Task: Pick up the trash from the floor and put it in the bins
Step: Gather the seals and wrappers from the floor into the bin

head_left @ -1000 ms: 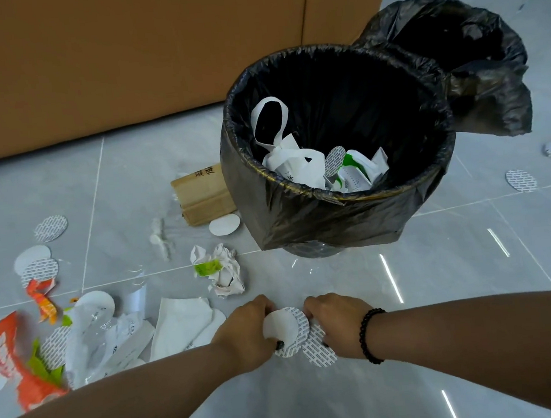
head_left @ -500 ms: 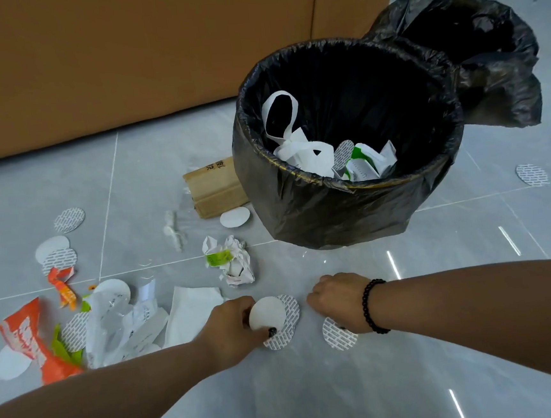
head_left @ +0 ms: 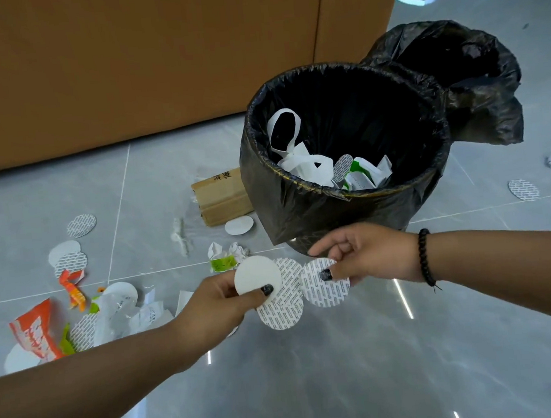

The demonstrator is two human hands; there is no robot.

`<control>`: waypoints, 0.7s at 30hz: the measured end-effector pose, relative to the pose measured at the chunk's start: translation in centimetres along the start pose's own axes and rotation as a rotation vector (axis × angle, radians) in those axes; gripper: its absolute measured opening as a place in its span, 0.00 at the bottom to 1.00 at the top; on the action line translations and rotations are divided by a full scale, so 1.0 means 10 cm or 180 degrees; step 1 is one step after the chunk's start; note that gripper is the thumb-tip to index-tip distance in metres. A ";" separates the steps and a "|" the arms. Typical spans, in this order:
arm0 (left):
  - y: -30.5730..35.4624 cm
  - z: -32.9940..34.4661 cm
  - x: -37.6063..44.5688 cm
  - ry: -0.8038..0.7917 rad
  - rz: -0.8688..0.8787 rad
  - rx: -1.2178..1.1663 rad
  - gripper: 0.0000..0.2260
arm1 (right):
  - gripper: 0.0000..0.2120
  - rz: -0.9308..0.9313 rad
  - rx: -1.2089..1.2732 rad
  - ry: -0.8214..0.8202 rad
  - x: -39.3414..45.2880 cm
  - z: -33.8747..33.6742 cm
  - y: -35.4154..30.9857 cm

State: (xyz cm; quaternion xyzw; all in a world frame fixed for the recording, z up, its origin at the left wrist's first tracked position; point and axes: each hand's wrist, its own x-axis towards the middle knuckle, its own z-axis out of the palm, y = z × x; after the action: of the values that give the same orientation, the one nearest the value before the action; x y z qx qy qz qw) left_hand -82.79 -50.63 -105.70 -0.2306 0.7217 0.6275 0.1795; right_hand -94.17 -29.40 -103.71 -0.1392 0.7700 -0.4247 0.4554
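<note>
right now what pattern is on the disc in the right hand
White with rows of grey print, on the disc held by the right hand; head view.

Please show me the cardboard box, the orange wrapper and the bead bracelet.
cardboard box (head_left: 221,198), head view, its top face.
orange wrapper (head_left: 35,331), head view, its printed middle.
bead bracelet (head_left: 425,257), head view, beads on the right wrist.

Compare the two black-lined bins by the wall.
The near bin holds white scraps and its liner is stretched round an open rim; the far bin shows no trash from here, and its liner sags crumpled. The near bin looks larger in view. Both wear black bags.
</note>
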 end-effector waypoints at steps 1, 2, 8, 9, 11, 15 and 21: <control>0.06 -0.01 -0.04 -0.0057 0.0065 0.0008 0.10 | 0.16 0.0101 0.0386 -0.0086 -0.04 0.00 -0.03; 0.12 -0.02 -0.09 -0.0133 0.0138 0.0018 0.08 | 0.15 0.0154 0.0632 -0.0167 -0.09 0.01 -0.05; 0.39 -0.01 -0.25 -0.0223 0.0474 0.0146 0.03 | 0.05 0.0064 0.0824 -0.0184 -0.36 0.14 -0.16; 0.43 -0.01 -0.28 -0.0185 0.0507 0.0093 0.03 | 0.04 0.0024 0.0873 -0.0135 -0.40 0.15 -0.17; 0.52 -0.02 -0.33 -0.0128 0.0592 -0.0038 0.04 | 0.05 -0.0048 0.1103 -0.0038 -0.47 0.18 -0.20; 0.77 -0.02 -0.40 -0.0042 0.0980 -0.0065 0.04 | 0.07 -0.0211 0.1624 0.0252 -0.61 0.26 -0.35; 1.19 -0.04 -0.40 0.0183 0.1464 -0.0203 0.07 | 0.07 -0.0715 0.2014 0.0923 -0.79 0.20 -0.66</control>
State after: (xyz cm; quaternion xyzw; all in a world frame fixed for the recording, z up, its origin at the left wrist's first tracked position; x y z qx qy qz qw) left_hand -86.17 -49.35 -93.64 -0.0834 0.7399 0.6675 0.0038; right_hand -89.36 -29.68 -94.42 -0.0134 0.6370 -0.7046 0.3125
